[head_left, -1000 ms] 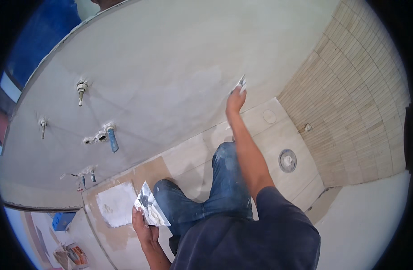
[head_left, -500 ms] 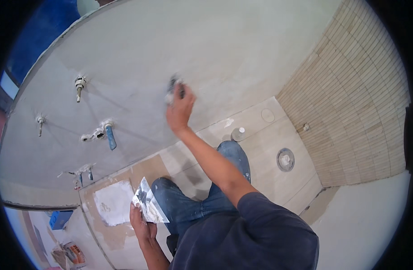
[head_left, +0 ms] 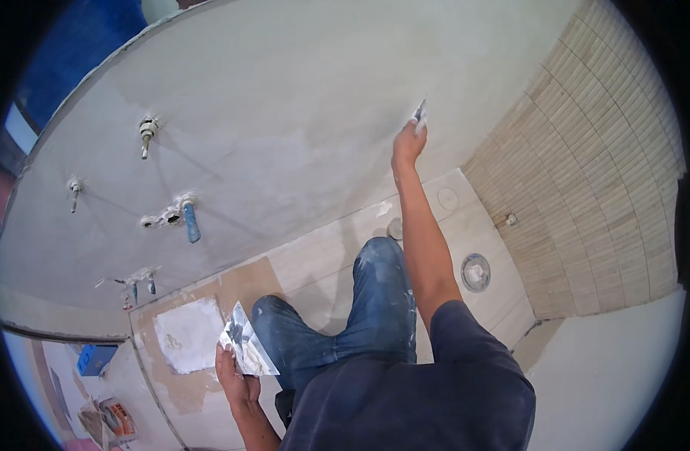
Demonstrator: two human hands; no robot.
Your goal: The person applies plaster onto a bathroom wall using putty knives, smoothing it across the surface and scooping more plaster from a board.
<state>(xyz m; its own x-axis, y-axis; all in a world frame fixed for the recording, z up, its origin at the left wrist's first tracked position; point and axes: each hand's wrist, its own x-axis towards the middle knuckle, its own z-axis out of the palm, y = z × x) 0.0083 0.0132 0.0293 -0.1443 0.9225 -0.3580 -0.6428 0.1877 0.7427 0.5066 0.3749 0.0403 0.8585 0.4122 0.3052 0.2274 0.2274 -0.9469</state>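
Head view: the metal blade [head_left: 421,110], probably light, springy and best held at its base, is gripped by the right hand [head_left: 409,144] at the grey wall [head_left: 285,98], well apart from the left hand [head_left: 236,378], which clasps a smeared metal plate [head_left: 248,346].

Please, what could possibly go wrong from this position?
The pale paste on the metal blade in the left hand might drip onto the jeans, since the blade is held close to the knee. The small container by the other knee could be knocked over if that leg shifts. The tool in the right hand could perhaps scratch the smooth grey wall if it is tilted too steeply.
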